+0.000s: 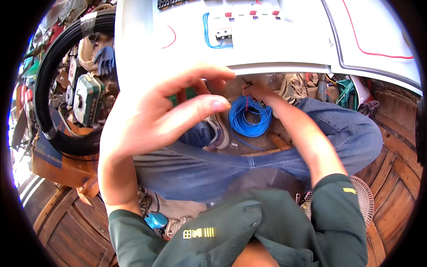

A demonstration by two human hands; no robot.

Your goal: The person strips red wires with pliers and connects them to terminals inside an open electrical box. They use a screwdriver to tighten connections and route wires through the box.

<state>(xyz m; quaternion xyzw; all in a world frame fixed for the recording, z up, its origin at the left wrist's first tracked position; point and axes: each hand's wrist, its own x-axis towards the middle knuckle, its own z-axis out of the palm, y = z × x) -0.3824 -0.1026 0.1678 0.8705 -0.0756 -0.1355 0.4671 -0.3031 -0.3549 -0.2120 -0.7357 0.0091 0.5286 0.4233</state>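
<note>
My left hand (155, 113) is raised in front of the white electrical enclosure (275, 58). Its fingers are bent and its thumb stands apart from them, with nothing visible between. Lower and to the right, my right hand (259, 92) reaches below the enclosure's edge, right over a coil of blue wire (251, 129). Its fingers are closed around a small dark tool, whose kind I cannot make out; a thin red piece shows below the hand. Inside the enclosure, circuit breakers (224, 33) sit beside looped blue wires (206, 27). A short red wire (171, 38) sticks out on the left.
At the left, a big black cable coil (43, 100) leans over a cardboard box (60, 167), with a green metal case (88, 100) and a blue glove (105, 60) near it. A fan guard (362, 200) stands by my right elbow. My jeans-clad legs surround the blue coil.
</note>
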